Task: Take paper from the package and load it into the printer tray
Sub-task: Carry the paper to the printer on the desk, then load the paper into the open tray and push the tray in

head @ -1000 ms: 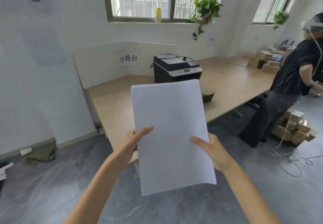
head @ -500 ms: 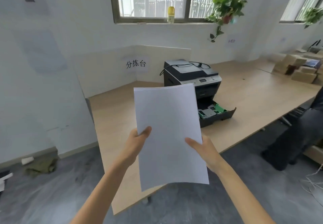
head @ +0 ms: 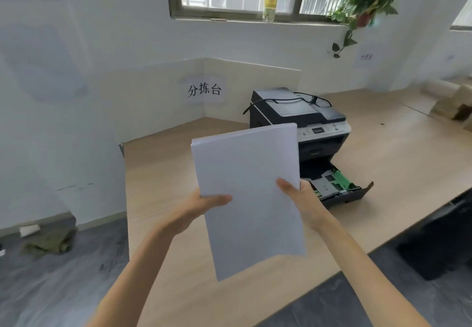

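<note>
Head view: left hand, right hand clamped on smooth white rectangular paper stack

A matt white paper stack sits above a smooth, pale wood-grain table, where a printer of dark and light grey matt plastic has its tray showing green plastic guides, over a polished grey stone-look floor.

The paper stack hides the printer's left front and tray.
</note>
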Motion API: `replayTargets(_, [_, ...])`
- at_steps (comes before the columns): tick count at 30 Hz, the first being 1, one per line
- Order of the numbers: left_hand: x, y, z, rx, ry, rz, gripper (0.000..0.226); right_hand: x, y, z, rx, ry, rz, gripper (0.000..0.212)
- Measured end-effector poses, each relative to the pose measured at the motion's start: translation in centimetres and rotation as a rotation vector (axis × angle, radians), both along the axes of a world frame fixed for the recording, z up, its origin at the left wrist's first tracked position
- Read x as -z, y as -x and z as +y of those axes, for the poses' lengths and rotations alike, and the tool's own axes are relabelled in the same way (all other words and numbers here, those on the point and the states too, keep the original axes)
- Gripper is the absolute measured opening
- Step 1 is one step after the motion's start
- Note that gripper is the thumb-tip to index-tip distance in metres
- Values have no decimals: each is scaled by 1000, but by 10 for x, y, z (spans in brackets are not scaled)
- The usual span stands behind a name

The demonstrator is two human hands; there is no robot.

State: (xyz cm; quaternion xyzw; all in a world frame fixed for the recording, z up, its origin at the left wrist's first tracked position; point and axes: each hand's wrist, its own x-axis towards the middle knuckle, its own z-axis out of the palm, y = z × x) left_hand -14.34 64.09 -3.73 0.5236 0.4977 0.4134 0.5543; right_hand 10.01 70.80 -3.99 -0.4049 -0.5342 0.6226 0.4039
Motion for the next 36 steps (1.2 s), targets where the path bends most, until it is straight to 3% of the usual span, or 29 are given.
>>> replayTargets(6, [20,-10,75,-385,-49,91,30,19,2,70,-73,-63,-79,20])
replayTargets(9, [34,-30,100,-446,-49,169,34,11,-7,111,-149,-106,-103,10])
replayTargets(13, [49,-53,135,-486,-29,181,29,16,-18,163,-194,-75,-56,17])
replayTargets(19, [84,-83,166,-759,-5,91,43,44,-9,206,-139,-33,-116,7])
replayTargets(27, [104,-72,198,-863,19,55,26,72,2,248,-136,-161,-324,24])
replayTargets(33, [149,-59,220,-791,134,113,28,114,12,270,-164,-59,-297,28])
replayTargets(36, [172,-62,218,-767,201,67,12,151,11,269,-236,26,-303,32])
